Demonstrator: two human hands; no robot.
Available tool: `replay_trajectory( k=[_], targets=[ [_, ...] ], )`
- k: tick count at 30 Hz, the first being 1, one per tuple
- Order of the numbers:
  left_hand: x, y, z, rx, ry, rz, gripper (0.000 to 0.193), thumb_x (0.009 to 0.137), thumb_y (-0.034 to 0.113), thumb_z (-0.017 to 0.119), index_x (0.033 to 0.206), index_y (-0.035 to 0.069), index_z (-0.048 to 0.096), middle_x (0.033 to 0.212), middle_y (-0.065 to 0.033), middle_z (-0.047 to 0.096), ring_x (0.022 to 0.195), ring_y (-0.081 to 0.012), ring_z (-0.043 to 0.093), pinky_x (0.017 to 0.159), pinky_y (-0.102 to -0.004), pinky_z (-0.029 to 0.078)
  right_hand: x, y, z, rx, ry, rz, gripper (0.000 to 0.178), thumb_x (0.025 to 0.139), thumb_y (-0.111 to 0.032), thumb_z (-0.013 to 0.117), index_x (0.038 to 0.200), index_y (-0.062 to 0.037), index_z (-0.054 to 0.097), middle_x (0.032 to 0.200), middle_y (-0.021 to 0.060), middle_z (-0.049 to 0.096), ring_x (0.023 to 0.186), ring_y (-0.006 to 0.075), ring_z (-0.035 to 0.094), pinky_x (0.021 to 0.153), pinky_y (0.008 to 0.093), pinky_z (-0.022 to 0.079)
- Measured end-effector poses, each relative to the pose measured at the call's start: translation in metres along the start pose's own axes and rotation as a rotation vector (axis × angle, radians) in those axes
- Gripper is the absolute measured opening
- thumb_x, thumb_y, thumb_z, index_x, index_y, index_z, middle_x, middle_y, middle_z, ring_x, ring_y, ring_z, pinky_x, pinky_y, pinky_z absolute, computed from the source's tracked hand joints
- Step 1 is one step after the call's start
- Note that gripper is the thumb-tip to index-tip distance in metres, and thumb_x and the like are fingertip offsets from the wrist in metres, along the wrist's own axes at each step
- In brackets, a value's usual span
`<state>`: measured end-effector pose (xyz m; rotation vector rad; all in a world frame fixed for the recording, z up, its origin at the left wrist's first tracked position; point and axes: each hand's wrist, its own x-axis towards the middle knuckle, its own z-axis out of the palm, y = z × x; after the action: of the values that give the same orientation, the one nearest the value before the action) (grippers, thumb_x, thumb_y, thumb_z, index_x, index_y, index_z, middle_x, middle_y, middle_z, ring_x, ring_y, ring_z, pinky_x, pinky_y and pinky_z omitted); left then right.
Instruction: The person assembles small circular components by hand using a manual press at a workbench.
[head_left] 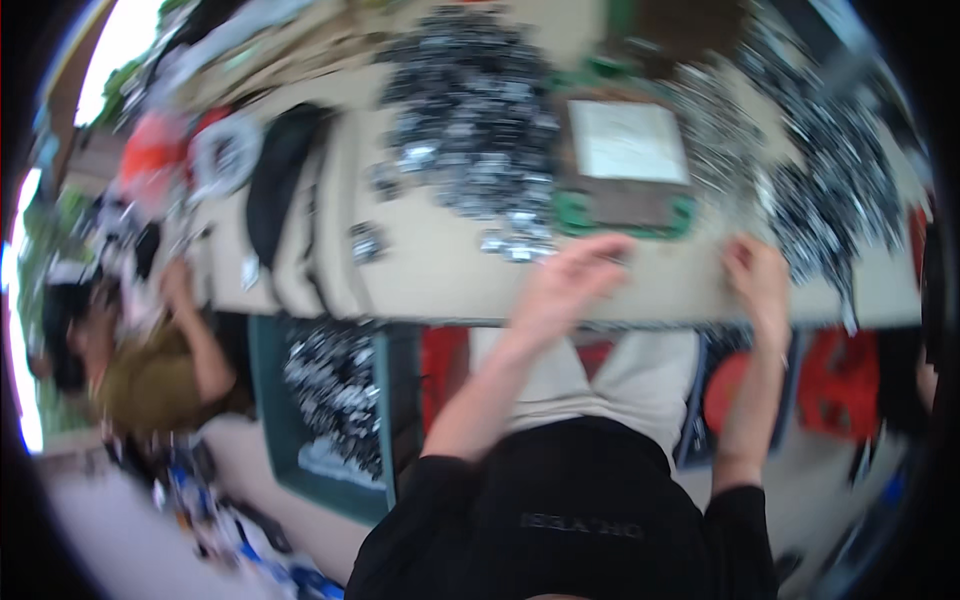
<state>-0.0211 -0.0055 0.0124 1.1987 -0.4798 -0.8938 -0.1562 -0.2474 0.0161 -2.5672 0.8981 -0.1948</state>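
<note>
Your left hand (572,282) and right hand (758,282) have bent fingers; blur hides whether they hold anything. Thin metal pins (715,130) lie beyond the right, probably light, stiff, slippery: pinch one mid-length.

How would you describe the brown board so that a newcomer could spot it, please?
On the pale table, look just beyond the person's left hand. There, right of a big grey heap, lies a brown board with green corners. The white rectangle on top sets it apart from the brown thing behind it.
</note>
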Motion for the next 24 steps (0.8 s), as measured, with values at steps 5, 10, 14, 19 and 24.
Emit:
replay_trajectory(
  k=[5, 10, 14, 19, 24],
  targets=[
    [0.022, -0.024, 0.022, -0.286, -0.139, 0.031, 0.033, 0.087, 0.010, 0.057, 0.119, 0.004, 0.052, 0.108, -0.0037, 0.058, 0.085, -0.0114, 0.059, 0.073, -0.0238, 0.047, -0.005, -0.008, -0.012, 0.063, -0.075, -0.047, 0.003, 0.075, -0.002, 0.055, 0.077, 0.0013, 0.055, 0.069, 0.0178, 0.057, 0.066, 0.0337, 0.056, 0.061, 0.0400, 0.042],
    [0.025, -0.029, 0.016, -0.461, -0.198, 0.001, 0.034, 0.087, 0.010, 0.056, 0.120, 0.002, 0.051, 0.109, -0.0068, 0.058, 0.089, -0.0136, 0.059, 0.075, -0.0250, 0.048, -0.016, -0.021, -0.011, 0.077, 0.011, -0.167, 0.004, 0.082, 0.000, 0.049, 0.085, 0.0014, 0.048, 0.078, 0.0203, 0.053, 0.073, 0.0390, 0.052, 0.064, 0.0406, 0.041],
    [0.016, -0.025, 0.000, -0.498, -0.148, 0.012, 0.036, 0.089, 0.011, 0.054, 0.123, 0.001, 0.048, 0.111, -0.0110, 0.057, 0.090, -0.0160, 0.059, 0.076, -0.0260, 0.048, -0.017, -0.057, -0.001, 0.730, 0.034, -0.162, 0.016, 0.088, -0.003, 0.049, 0.103, -0.0001, 0.055, 0.084, 0.0029, 0.058, 0.076, 0.0091, 0.053, 0.066, 0.0225, 0.043],
    [0.022, -0.028, 0.003, -0.572, -0.184, -0.053, 0.035, 0.089, 0.008, 0.054, 0.123, 0.001, 0.048, 0.111, -0.0123, 0.058, 0.090, -0.0175, 0.060, 0.079, -0.0276, 0.049, -0.029, -0.073, 0.012, 1.316, -0.061, -0.068, 0.013, 0.086, -0.005, 0.057, 0.099, -0.0010, 0.058, 0.086, 0.0024, 0.061, 0.071, 0.0057, 0.057, 0.057, 0.0168, 0.042],
    [0.021, -0.028, 0.008, -0.582, -0.213, -0.066, 0.034, 0.088, 0.008, 0.055, 0.121, -0.001, 0.049, 0.107, -0.0119, 0.060, 0.090, -0.0189, 0.062, 0.081, -0.0287, 0.050, -0.035, -0.075, 0.026, 1.436, -0.145, -0.046, 0.014, 0.084, -0.001, 0.059, 0.098, 0.0005, 0.057, 0.089, 0.0047, 0.061, 0.072, 0.0069, 0.057, 0.058, 0.0166, 0.042]
  ],
)
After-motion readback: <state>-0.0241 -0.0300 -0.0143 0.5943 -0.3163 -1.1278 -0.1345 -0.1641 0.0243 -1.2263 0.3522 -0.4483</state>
